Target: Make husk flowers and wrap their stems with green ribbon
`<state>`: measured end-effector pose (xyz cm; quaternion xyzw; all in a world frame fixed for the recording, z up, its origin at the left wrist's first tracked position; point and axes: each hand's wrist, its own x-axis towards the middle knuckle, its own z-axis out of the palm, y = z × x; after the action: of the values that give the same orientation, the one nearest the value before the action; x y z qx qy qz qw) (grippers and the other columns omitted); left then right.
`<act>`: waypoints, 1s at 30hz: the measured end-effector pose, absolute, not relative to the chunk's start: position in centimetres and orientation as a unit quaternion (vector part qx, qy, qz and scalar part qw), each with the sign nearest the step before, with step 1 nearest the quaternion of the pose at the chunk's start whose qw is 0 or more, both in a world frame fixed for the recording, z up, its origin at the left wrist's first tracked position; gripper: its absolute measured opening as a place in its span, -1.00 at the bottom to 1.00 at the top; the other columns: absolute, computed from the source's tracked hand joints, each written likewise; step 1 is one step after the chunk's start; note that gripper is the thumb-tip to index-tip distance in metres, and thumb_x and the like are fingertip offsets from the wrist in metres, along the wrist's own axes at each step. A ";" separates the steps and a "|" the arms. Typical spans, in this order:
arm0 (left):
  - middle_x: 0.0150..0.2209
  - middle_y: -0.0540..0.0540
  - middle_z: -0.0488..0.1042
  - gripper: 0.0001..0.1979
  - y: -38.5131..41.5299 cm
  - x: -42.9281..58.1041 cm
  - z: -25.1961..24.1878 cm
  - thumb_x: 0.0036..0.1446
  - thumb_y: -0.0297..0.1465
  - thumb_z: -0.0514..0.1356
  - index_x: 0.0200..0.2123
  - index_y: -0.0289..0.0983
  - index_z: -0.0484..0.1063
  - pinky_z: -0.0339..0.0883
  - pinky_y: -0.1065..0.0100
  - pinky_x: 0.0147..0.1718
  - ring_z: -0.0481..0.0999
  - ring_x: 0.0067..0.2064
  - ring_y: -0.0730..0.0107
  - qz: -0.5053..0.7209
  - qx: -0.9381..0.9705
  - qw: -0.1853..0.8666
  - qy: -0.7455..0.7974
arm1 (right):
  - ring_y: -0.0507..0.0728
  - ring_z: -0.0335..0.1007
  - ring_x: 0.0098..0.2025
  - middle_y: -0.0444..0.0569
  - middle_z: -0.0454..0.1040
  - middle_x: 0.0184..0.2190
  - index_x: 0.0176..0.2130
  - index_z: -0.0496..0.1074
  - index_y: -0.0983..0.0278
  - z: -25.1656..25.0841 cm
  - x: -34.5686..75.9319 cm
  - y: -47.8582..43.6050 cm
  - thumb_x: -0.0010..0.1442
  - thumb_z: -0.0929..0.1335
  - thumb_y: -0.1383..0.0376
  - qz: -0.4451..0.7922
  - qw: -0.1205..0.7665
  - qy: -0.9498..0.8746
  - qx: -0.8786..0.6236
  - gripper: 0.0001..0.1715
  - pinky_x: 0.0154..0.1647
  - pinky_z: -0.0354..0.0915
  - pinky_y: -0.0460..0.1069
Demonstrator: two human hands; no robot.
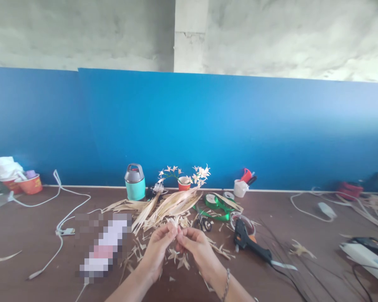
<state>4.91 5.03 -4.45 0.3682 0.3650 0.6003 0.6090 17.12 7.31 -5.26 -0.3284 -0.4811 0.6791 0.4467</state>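
Behind everything we see the blue partition [208, 126], and against it the far edge of the brown worktop [28, 226]. A heap of dry husk strips [173, 205] spreads inward from the middle of that edge, probably so that both hands can reach it. Our left hand [157, 247] and right hand [197, 247] meet before the heap, thumbs and fingers pinched together around the base of a pale husk piece [174, 220], its tips pointing towards the far edge. We take the close pinch as a way to steady something so slight; the fingers hide its lower end.

The glue gun [252, 245] lies to the right, its handle turned towards the right-hand side, perhaps for an easy grab.

Among the containers, the lidded turquoise flask [135, 191] stands by the far edge, left of the middle; we cannot tell what it holds. Near the far left corner, an orange-red tub [33, 185] holds something purple and something white. At the middle of the far edge, a small red cup [184, 184] bears arching sprays of pale flowers [203, 172], seemingly kept upright there to spare their petals. Right of it, a white cup [240, 188] holds a red item and dark, pen-like sticks.
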 end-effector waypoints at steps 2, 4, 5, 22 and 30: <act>-0.55 0.00 0.36 -0.72 4.9 5.1 -4.3 -0.08 -0.21 0.30 -0.58 -0.32 0.43 0.18 0.46 -0.48 0.26 -0.52 0.51 0.600 0.378 0.604 0.364 | -0.05 0.19 -0.60 -0.12 0.39 -0.66 -0.55 0.39 0.36 -5.4 17.1 7.4 -0.14 0.48 0.05 0.680 0.451 -0.478 -0.325 -0.57 -0.50 0.10 -0.12; -0.58 0.02 0.33 -0.72 4.9 5.1 -4.2 -0.06 -0.22 0.29 -0.59 -0.32 0.41 0.16 0.47 -0.48 0.25 -0.53 0.52 0.598 0.386 0.604 0.357 | -0.05 0.19 -0.60 -0.12 0.39 -0.66 -0.55 0.38 0.35 -5.6 17.1 7.4 -0.14 0.48 0.05 0.681 0.454 -0.475 -0.322 -0.58 -0.49 0.11 -0.12; -0.60 0.03 0.32 -0.72 4.9 5.1 -4.3 -0.05 -0.23 0.28 -0.58 -0.32 0.41 0.16 0.47 -0.48 0.24 -0.53 0.52 0.598 0.388 0.606 0.354 | -0.05 0.20 -0.59 -0.12 0.40 -0.66 -0.54 0.38 0.35 -5.8 17.1 7.4 -0.13 0.48 0.06 0.682 0.456 -0.473 -0.320 -0.59 -0.48 0.12 -0.12; -0.47 -0.07 0.51 -0.81 5.5 4.2 -5.4 -0.14 -0.29 0.35 -0.48 -0.32 0.55 0.27 0.39 -0.37 0.41 -0.41 0.38 0.609 0.335 0.623 0.358 | -0.06 0.19 -0.59 -0.11 0.40 -0.63 -0.52 0.41 0.36 -5.8 17.3 7.5 -0.08 0.48 0.14 0.726 0.433 -0.454 -0.281 -0.66 -0.49 0.13 -0.12; -0.55 -0.03 0.45 -0.76 5.5 4.4 -5.3 -0.11 -0.25 0.33 -0.47 -0.33 0.54 0.26 0.39 -0.48 0.36 -0.54 0.47 0.604 0.337 0.637 0.339 | -0.05 0.19 -0.60 -0.11 0.41 -0.65 -0.52 0.41 0.36 -5.7 17.3 7.4 -0.12 0.49 0.12 0.734 0.429 -0.440 -0.290 -0.64 -0.51 0.12 -0.13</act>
<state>4.41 5.46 -5.30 0.3372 0.3393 0.6041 0.6374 17.33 7.44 -5.67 -0.2903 -0.4397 0.7336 0.4292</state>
